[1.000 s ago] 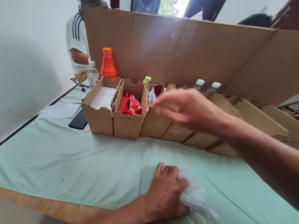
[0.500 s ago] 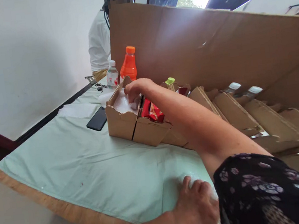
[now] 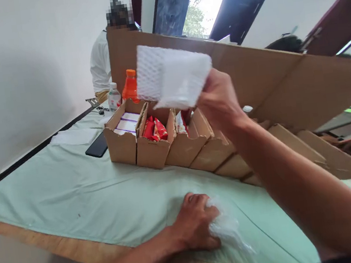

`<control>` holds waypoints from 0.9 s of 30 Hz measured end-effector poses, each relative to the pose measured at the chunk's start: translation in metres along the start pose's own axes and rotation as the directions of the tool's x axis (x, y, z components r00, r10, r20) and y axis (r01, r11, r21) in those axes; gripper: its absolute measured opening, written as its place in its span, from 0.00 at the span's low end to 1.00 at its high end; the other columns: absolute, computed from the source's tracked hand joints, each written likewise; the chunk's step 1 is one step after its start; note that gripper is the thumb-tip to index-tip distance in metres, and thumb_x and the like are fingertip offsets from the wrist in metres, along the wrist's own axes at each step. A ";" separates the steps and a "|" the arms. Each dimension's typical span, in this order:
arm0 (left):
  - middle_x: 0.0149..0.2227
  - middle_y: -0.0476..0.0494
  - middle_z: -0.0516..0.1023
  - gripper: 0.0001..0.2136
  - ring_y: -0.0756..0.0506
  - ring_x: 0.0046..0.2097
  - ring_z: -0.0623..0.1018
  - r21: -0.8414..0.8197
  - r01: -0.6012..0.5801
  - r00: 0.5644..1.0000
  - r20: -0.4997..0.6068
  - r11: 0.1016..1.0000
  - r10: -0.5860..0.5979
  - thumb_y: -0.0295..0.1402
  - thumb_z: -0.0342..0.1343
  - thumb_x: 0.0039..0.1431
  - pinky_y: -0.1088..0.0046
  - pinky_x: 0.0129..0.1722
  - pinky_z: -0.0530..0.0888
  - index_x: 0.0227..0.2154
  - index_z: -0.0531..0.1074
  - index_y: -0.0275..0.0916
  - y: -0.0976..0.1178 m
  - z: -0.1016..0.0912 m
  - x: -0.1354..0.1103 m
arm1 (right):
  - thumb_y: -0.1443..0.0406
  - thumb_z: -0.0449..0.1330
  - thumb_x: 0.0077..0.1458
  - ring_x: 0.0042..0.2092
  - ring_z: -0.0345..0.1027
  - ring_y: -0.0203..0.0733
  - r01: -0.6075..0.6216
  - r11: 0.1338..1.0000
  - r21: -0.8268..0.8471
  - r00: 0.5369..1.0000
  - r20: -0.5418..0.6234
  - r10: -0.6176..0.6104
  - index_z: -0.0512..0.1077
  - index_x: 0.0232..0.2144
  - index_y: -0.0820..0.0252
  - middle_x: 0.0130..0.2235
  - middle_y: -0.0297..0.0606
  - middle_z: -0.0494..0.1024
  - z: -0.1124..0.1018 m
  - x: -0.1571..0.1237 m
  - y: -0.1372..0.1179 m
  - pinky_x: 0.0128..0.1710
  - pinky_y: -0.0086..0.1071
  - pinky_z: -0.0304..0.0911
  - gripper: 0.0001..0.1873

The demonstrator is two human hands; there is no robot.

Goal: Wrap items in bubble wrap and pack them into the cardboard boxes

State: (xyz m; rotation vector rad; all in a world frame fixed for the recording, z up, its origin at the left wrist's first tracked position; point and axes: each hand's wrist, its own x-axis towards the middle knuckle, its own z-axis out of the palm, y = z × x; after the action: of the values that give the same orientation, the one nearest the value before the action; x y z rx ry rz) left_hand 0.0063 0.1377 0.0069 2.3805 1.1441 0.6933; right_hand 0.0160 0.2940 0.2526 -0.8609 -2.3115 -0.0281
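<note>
My right hand (image 3: 220,102) is raised above the row of cardboard compartments and pinches a white foam wrap sheet (image 3: 171,77) by its right edge. The sheet hangs in the air over the second and third compartments. The leftmost compartment (image 3: 123,132) shows white boxes with purple stripes inside. Red snack packets (image 3: 154,129) fill the one beside it. My left hand (image 3: 197,225) rests on the pale green tablecloth (image 3: 72,184), fingers curled over a clear crumpled plastic bag (image 3: 229,230).
A tall cardboard divider (image 3: 285,78) stands behind the compartments. An orange bottle (image 3: 130,85), a small water bottle (image 3: 113,96) and a black phone (image 3: 97,145) lie at the far left. A person in white sits beyond the divider. The wooden table edge (image 3: 48,245) runs near me.
My right hand has lifted out of the leftmost compartment with the white foam sheet, uncovering the striped boxes under it. My left hand has stayed on the plastic bag.
</note>
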 end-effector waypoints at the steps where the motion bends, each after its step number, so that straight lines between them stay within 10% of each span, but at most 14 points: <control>1: 0.58 0.34 0.71 0.28 0.33 0.58 0.71 -0.001 0.007 1.000 -0.002 1.000 -0.007 0.45 0.68 0.46 0.52 0.63 0.64 0.50 0.74 0.39 0.001 0.000 0.001 | 0.51 0.53 0.67 0.52 0.75 0.52 -0.022 0.986 0.168 0.999 -0.039 0.029 0.69 0.62 0.54 0.54 0.44 0.80 -0.016 -0.029 0.004 0.50 0.46 0.72 0.26; 8: 0.52 0.36 0.76 0.18 0.36 0.54 0.76 -0.013 0.137 0.980 -0.142 0.990 -0.137 0.36 0.65 0.48 0.58 0.56 0.72 0.43 0.75 0.38 0.015 -0.044 -0.014 | 0.50 0.64 0.58 0.49 0.79 0.58 -0.293 0.811 0.506 0.934 -0.031 0.356 0.78 0.47 0.36 0.44 0.37 0.84 -0.059 -0.194 0.025 0.44 0.53 0.75 0.15; 13: 0.56 0.37 0.76 0.19 0.36 0.56 0.75 0.151 0.309 0.885 -0.408 0.939 -0.226 0.35 0.60 0.53 0.58 0.57 0.73 0.49 0.75 0.40 0.000 -0.125 -0.116 | 0.56 0.73 0.51 0.42 0.81 0.53 -0.348 0.646 0.680 0.901 0.051 0.431 0.81 0.38 0.42 0.41 0.39 0.85 -0.039 -0.214 0.022 0.40 0.45 0.75 0.11; 15: 0.52 0.38 0.77 0.17 0.35 0.56 0.76 0.191 0.504 0.771 -0.538 0.842 -0.340 0.40 0.59 0.56 0.58 0.56 0.74 0.47 0.75 0.41 -0.008 -0.152 -0.176 | 0.56 0.73 0.50 0.38 0.80 0.49 -0.351 0.579 0.736 0.923 0.170 0.344 0.81 0.39 0.49 0.39 0.39 0.85 -0.014 -0.206 0.007 0.39 0.42 0.75 0.13; 21: 0.48 0.43 0.76 0.21 0.33 0.45 0.81 -0.034 0.952 0.156 -0.802 0.304 -0.577 0.55 0.56 0.52 0.53 0.48 0.78 0.41 0.73 0.46 -0.011 -0.174 -0.315 | 0.67 0.61 0.61 0.44 0.76 0.44 -0.104 0.795 0.598 0.970 0.239 -0.054 0.79 0.44 0.57 0.42 0.38 0.83 0.102 -0.140 -0.072 0.47 0.39 0.70 0.11; 23: 0.47 0.42 0.76 0.22 0.30 0.45 0.81 -0.090 0.974 0.050 -0.812 0.208 -0.582 0.58 0.55 0.50 0.50 0.47 0.78 0.39 0.71 0.46 -0.010 -0.169 -0.333 | 0.71 0.60 0.60 0.50 0.73 0.48 -0.004 0.895 0.445 0.945 0.294 -0.142 0.77 0.50 0.57 0.48 0.42 0.82 0.139 -0.111 -0.098 0.52 0.42 0.67 0.16; 27: 0.47 0.39 0.76 0.24 0.25 0.51 0.79 -0.101 0.982 -0.001 -0.851 0.162 -0.525 0.60 0.54 0.48 0.46 0.51 0.78 0.38 0.71 0.46 -0.013 -0.163 -0.342 | 0.65 0.70 0.56 0.65 0.61 0.57 0.169 0.948 0.269 0.876 0.400 -0.269 0.63 0.67 0.57 0.68 0.52 0.66 0.190 -0.081 -0.131 0.61 0.50 0.60 0.39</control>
State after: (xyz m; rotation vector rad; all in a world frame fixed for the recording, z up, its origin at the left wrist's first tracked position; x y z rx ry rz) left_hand -0.2825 -0.1051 0.0411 0.9329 3.1399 0.9251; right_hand -0.1260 0.1899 0.0822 -0.5171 -2.7515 0.3586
